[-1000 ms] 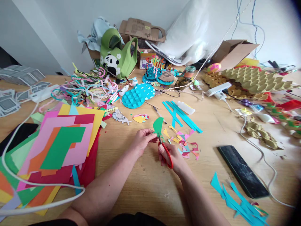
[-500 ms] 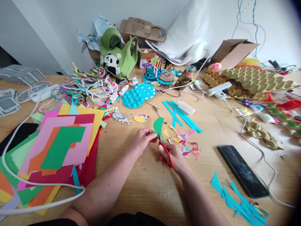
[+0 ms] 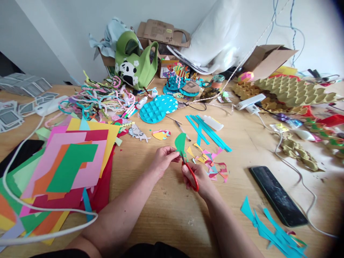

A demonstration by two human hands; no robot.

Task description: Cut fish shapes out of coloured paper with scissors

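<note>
Green paper piece point(image 3: 180, 143), roughly half-round, held above the desk point(image 3: 166, 218), about midway between near and far edges. Left hand point(image 3: 165, 159): thumb and fingers pinch the paper's lower left. Right hand point(image 3: 199, 177): fingers wrapped round red-handled scissors point(image 3: 193, 175), blades at the paper's lower edge. Versus half a second ago: slight shift of paper and scissors, grips unchanged; cutting appears under way. Blade gap too small to judge. Paper scraps point(image 3: 210, 163) lie just beyond the right hand.

left hand point(image 3: 164, 159) pinched, right hand point(image 3: 202, 179) curled
</note>
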